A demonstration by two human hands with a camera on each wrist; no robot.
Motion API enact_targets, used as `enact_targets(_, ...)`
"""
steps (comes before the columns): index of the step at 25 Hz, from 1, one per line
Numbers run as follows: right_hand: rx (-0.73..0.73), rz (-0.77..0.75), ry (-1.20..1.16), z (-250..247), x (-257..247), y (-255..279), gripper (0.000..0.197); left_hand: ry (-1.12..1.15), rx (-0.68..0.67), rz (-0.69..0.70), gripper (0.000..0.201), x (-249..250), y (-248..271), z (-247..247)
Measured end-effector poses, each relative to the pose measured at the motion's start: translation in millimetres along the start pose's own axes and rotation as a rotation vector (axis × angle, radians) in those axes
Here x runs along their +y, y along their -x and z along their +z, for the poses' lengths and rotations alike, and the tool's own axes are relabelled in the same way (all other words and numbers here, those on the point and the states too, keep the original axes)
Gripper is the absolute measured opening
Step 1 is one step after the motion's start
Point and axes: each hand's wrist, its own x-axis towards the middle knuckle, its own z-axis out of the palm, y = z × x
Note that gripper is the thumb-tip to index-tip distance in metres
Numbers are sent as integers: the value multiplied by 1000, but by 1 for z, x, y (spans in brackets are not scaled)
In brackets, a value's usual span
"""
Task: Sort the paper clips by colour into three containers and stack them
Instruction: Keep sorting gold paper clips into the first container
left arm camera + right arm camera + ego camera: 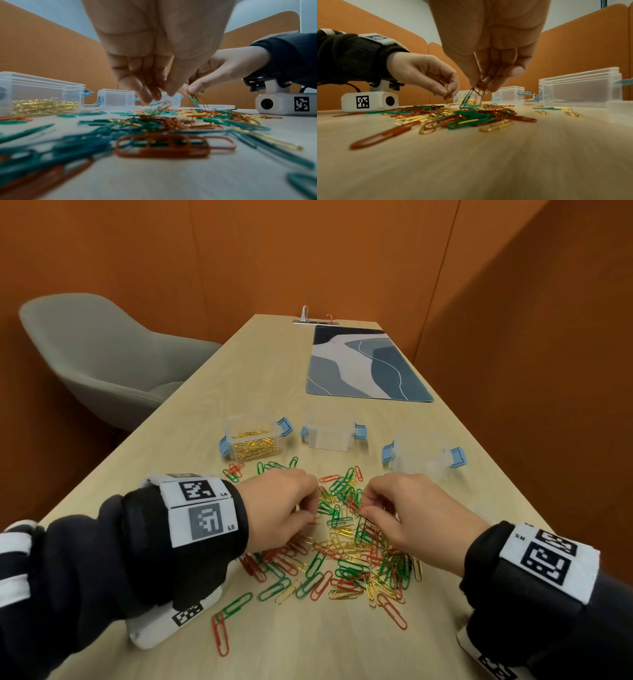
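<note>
A heap of red, green and gold paper clips [342, 556] covers the near table. Beyond it stand three clear boxes with blue latches. The left box [251, 441] holds gold clips; the middle box [330, 430] and right box [423, 455] look empty. My left hand [301, 510] hovers over the heap's left side and pinches gold clips [161, 106] at its fingertips. My right hand [364, 508] pinches a small bunch, a green clip [467, 98] with gold ones, lifted off the heap.
A blue-and-white patterned mat [364, 364] lies at the far right of the table [342, 652]. A grey chair [102, 357] stands at the left. Orange partition walls close in behind and to the right. A cable port [315, 320] sits at the far edge.
</note>
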Motion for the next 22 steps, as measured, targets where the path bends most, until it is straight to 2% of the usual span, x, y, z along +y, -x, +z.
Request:
enact_targets(2,33,13,-70,-2,-3,1,9,93,76,-9,16,1,2,-3)
enact_targets(4,62,29,-120,-4,-4,2,5,212,66,-35,28,-1,2,-7)
enact_targets(8,89,98,-49,-3,0,2,15,777,-100,-238,31,2,-4,-12)
enact_targets(10,116,123,-15,-3,2,1,21,908,-168,-337,35,5,-11,-15)
enact_targets(11,107,111,2,-4,2,1,22,867,-191,-358,31,10,-15,-14)
enact_targets(12,73,84,15,-4,1,2,21,729,-204,-344,24,14,-18,-13)
enact_targets(14,-62,31,7,-3,-1,3,19,285,-195,-237,8,20,-24,-8)
enact_targets(15,-139,20,2,-2,-3,3,22,97,-189,-165,12,21,-25,-5)
enact_targets(16,-199,21,2,0,-3,3,26,-15,-199,-113,23,21,-27,-2)
enact_targets(18,-237,42,0,3,-2,1,32,-65,-227,-78,42,21,-31,0)
enact_targets(19,-230,51,3,4,-1,0,32,-64,-229,-68,45,22,-31,0)
enact_targets(22,-205,70,29,3,0,-1,33,-34,-186,-39,31,23,-30,1)
